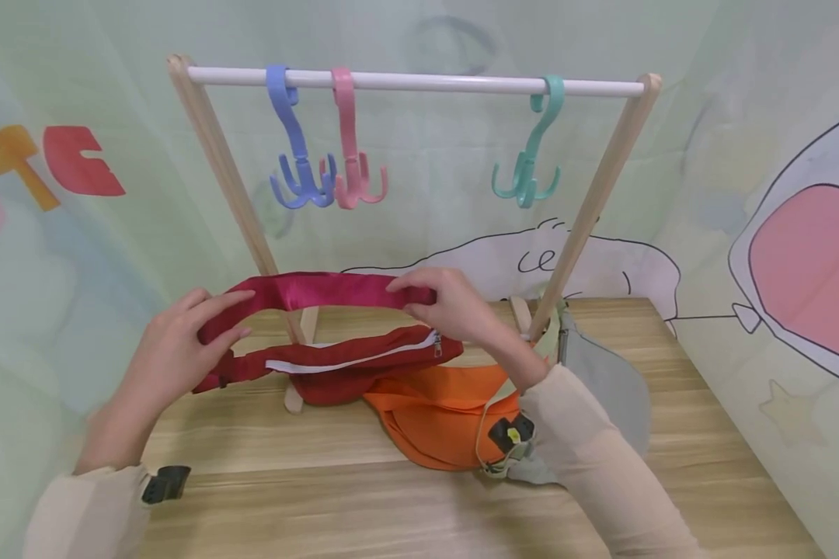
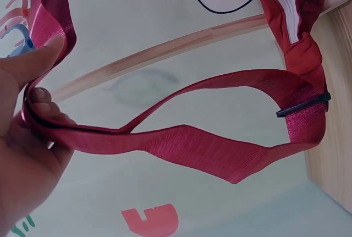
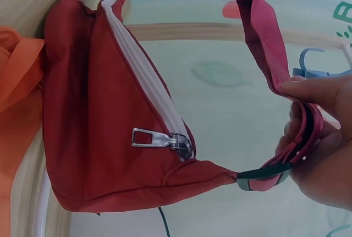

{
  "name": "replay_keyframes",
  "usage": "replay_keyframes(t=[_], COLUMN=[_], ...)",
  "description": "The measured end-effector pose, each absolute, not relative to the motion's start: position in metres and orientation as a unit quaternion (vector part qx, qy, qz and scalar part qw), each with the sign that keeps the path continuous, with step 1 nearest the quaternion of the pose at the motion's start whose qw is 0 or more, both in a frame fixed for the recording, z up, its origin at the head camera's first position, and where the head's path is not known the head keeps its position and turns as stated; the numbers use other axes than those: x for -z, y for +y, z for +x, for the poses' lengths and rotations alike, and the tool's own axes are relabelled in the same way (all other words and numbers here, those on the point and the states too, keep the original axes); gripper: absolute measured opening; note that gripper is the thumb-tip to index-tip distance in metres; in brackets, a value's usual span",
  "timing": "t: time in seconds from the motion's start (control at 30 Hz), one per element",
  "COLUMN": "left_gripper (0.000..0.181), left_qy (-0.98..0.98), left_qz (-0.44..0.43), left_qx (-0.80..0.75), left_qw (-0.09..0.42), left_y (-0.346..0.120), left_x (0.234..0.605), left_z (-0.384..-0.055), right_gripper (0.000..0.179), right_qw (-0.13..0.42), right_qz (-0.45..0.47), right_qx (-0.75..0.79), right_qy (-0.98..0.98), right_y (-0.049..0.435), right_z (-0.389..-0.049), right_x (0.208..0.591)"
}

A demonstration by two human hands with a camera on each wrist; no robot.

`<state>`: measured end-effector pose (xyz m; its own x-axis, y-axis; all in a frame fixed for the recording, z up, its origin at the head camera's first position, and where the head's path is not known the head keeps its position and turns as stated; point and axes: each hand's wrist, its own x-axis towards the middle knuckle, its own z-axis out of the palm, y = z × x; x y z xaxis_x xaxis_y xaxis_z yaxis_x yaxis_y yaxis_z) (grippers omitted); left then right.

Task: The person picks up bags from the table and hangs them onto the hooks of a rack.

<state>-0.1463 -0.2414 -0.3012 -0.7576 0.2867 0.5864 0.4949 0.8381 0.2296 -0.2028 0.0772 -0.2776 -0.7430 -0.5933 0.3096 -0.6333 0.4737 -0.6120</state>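
Observation:
In the head view my left hand [image 1: 175, 341] and right hand [image 1: 454, 303] spread the magenta strap [image 1: 328, 291] of a red waist bag [image 1: 335, 386]. The strap makes a wide loop above the bag, which hangs low over the table with its white zipper facing up. Thumb and fingers of the left hand pinch the strap [image 2: 203, 149] in the left wrist view, where a black slider [image 2: 302, 105] sits further along it. The right hand [image 3: 324, 154] grips the strap's other end, close to a dark slider [image 3: 264, 176]. A silver zipper pull [image 3: 151, 138] lies at the zipper's end.
Behind the hands stands a wooden rack with a white rod [image 1: 433, 81]. On it hang a blue hook [image 1: 294, 140], a pink hook [image 1: 349, 147] and a green hook [image 1: 531, 147]. An orange bag [image 1: 440, 411] and a grey bag [image 1: 608, 380] lie on the wooden table [image 1: 287, 512].

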Motion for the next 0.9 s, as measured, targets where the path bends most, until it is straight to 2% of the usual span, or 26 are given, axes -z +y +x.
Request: replay_keyframes(t=[0.57, 0.9], left_gripper=[0.044, 0.046], left_qy=[-0.919, -0.912], left_qz=[-0.231, -0.225], left_qx=[0.214, 0.223], left_qw=[0.236, 0.259], left_y=[-0.236, -0.232], left_x=[0.295, 0.291], left_z=[-0.149, -0.151], right_gripper=[0.03, 0.029], right_qw=[-0.01, -0.011], right_qz=[0.357, 0.354], right_qx=[-0.366, -0.365], right_qy=[-0.859, -0.861], right_y=[0.078, 0.074], right_z=[-0.204, -0.203], right_x=[0.273, 0.269])
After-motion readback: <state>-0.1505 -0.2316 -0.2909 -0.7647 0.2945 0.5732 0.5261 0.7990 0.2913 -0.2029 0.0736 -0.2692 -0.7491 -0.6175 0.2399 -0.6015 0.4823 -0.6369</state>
